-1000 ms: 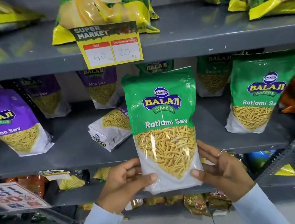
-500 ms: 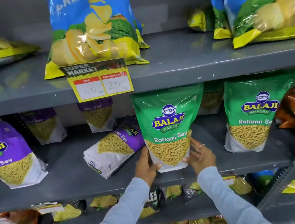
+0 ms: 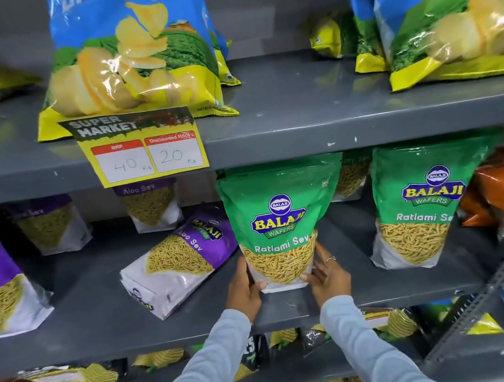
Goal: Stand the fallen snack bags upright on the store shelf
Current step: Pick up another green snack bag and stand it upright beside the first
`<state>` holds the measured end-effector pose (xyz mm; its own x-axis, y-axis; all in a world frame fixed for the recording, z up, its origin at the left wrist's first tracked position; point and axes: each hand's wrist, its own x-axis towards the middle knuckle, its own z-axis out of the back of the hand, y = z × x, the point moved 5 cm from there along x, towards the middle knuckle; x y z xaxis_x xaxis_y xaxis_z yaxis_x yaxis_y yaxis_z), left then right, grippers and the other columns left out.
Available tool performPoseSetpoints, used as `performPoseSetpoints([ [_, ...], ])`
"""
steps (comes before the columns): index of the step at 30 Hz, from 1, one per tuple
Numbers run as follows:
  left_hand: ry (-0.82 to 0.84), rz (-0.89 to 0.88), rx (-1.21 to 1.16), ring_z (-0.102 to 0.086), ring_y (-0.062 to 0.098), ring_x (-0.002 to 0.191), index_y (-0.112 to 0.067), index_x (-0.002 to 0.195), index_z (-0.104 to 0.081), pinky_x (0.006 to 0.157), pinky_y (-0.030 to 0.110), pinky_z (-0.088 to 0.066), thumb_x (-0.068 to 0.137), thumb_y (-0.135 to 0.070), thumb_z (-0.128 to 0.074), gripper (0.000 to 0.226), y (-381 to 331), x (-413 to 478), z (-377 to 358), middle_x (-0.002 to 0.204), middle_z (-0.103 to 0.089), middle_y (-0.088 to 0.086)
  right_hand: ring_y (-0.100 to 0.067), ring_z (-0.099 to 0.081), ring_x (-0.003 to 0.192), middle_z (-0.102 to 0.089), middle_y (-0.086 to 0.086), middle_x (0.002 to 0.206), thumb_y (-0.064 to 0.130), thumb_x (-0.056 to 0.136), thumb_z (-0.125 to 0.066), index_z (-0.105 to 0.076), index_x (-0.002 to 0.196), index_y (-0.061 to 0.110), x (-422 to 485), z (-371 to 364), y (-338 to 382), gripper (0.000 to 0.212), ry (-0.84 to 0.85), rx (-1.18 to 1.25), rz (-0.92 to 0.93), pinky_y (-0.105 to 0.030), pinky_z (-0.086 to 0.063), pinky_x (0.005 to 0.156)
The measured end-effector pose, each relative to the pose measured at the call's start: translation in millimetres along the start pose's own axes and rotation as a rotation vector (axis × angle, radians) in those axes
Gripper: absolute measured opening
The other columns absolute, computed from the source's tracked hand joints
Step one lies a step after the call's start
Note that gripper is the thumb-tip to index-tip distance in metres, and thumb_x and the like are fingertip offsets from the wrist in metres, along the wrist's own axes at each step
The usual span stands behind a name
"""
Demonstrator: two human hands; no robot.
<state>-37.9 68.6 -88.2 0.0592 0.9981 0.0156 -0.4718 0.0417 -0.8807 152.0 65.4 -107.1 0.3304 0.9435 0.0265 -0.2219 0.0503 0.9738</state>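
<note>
Hands clamped on green Ratlami Sev bag [image 3: 277, 220], centre of frame: left hand [image 3: 243, 287] curled round lower left corner, right hand [image 3: 326, 273] round lower right, ring on one finger. Bag upright, base on grey middle shelf [image 3: 377, 290]. Just left, purple Aloo Sev bag [image 3: 179, 263] lying tilted on its back. Second green bag [image 3: 423, 205] standing at right. Yellow price tag [image 3: 143, 149] clipped to upper shelf edge.

Both arms reach forward in light blue sleeves; the left hand [image 3: 243, 287] and right hand [image 3: 326, 273] press the two lower sides of the green bag [image 3: 277, 220].
</note>
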Motion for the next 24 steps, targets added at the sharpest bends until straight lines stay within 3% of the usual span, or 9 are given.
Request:
performPoseSetpoints([
  [2, 0.004, -0.004, -0.017, -0.054, 0.028, 0.123, -0.010, 0.135, -0.037, 0.105, 0.036, -0.042, 0.087, -0.001, -0.057, 0.053, 0, -1, 0, 0.132, -0.059, 0.009, -0.014, -0.064, 0.095, -0.064, 0.009, 0.106, -0.016, 0.071, -0.065, -0.049, 0.128, 0.035, 1, -1, -2, 0.078, 0.004, -0.039, -0.003, -0.047, -0.048, 0.101],
  [4, 0.013, -0.023, -0.025, -0.053, 0.030, 0.125, -0.009, 0.137, -0.035, 0.107, 0.045, -0.042, 0.087, -0.003, -0.059, 0.056, -3, -3, 2, 0.135, -0.057, 0.011, -0.016, -0.063, 0.102, -0.063, 0.008, 0.111, -0.015, 0.072, -0.065, -0.048, 0.130, 0.032, -1, 0, 1, 0.077, 0.012, -0.035, -0.008, -0.049, -0.047, 0.103],
  [8, 0.042, -0.102, -0.057, -0.038, 0.019, 0.137, -0.009, 0.147, -0.022, 0.116, 0.037, -0.032, 0.085, -0.007, -0.064, 0.075, -4, -20, 9, 0.148, -0.038, 0.005, -0.029, -0.050, 0.124, -0.052, -0.010, 0.132, -0.002, 0.075, -0.072, -0.044, 0.128, 0.013, -36, 3, 6, 0.062, -0.072, 0.088, -0.021, -0.041, -0.039, 0.108],
  [10, -0.117, -0.249, 0.127, -0.029, 0.018, 0.140, -0.009, 0.144, -0.028, 0.117, 0.035, -0.025, 0.088, -0.011, -0.061, 0.065, -8, -33, 30, 0.150, -0.032, 0.006, -0.034, -0.052, 0.118, -0.054, -0.012, 0.119, 0.004, 0.078, -0.070, -0.046, 0.113, 0.017, -69, 1, 5, 0.044, -0.117, 0.086, 0.009, -0.033, -0.039, 0.100],
  [13, -0.377, -0.488, 0.488, -0.038, 0.033, 0.134, -0.005, 0.129, -0.048, 0.112, 0.046, -0.032, 0.088, -0.019, -0.052, 0.044, -21, -43, 75, 0.140, -0.047, 0.023, -0.034, -0.039, 0.133, -0.051, -0.014, 0.130, 0.017, 0.085, -0.063, -0.053, 0.112, 0.015, -112, -26, 3, 0.029, 0.164, -0.300, 0.188, -0.031, -0.026, 0.111],
  [15, -0.457, -0.391, 0.674, -0.042, 0.045, 0.130, -0.002, 0.119, -0.057, 0.111, 0.054, -0.035, 0.086, -0.024, -0.049, 0.041, -20, -33, 112, 0.135, -0.050, 0.030, -0.032, -0.028, 0.141, -0.045, -0.014, 0.141, 0.024, 0.086, -0.058, -0.053, 0.124, 0.010, -129, -49, 3, 0.040, 0.341, -0.550, 0.324, -0.030, -0.001, 0.116],
  [17, -0.480, -0.164, 0.741, -0.039, 0.048, 0.131, -0.001, 0.118, -0.058, 0.113, 0.057, -0.030, 0.086, -0.021, -0.055, 0.038, -11, -18, 154, 0.137, -0.047, 0.031, -0.035, -0.024, 0.142, -0.038, -0.015, 0.148, 0.030, 0.087, -0.054, -0.041, 0.136, 0.008, -135, -65, 10, 0.055, 0.365, -0.727, 0.433, -0.026, 0.016, 0.113],
  [20, -0.382, 0.188, 0.675, -0.041, 0.046, 0.129, -0.003, 0.128, -0.051, 0.111, 0.049, -0.033, 0.089, -0.016, -0.059, 0.042, 14, 3, 197, 0.143, -0.038, 0.030, -0.029, 0.000, 0.147, -0.005, -0.008, 0.159, 0.036, 0.094, -0.033, 0.001, 0.146, 0.008, -130, -75, 4, 0.069, 0.470, -0.971, 0.405, -0.035, 0.013, 0.118],
  [24, -0.154, 0.492, 0.210, -0.068, 0.031, 0.102, 0.001, 0.124, -0.050, 0.091, 0.031, -0.053, 0.093, -0.003, -0.055, 0.031, 33, 18, 206, 0.108, -0.068, 0.029, -0.028, 0.010, 0.146, 0.006, -0.007, 0.160, 0.021, 0.092, -0.035, 0.010, 0.146, 0.011, -129, -73, -2, 0.071, 0.567, -1.145, 0.358, -0.041, 0.007, 0.119],
])
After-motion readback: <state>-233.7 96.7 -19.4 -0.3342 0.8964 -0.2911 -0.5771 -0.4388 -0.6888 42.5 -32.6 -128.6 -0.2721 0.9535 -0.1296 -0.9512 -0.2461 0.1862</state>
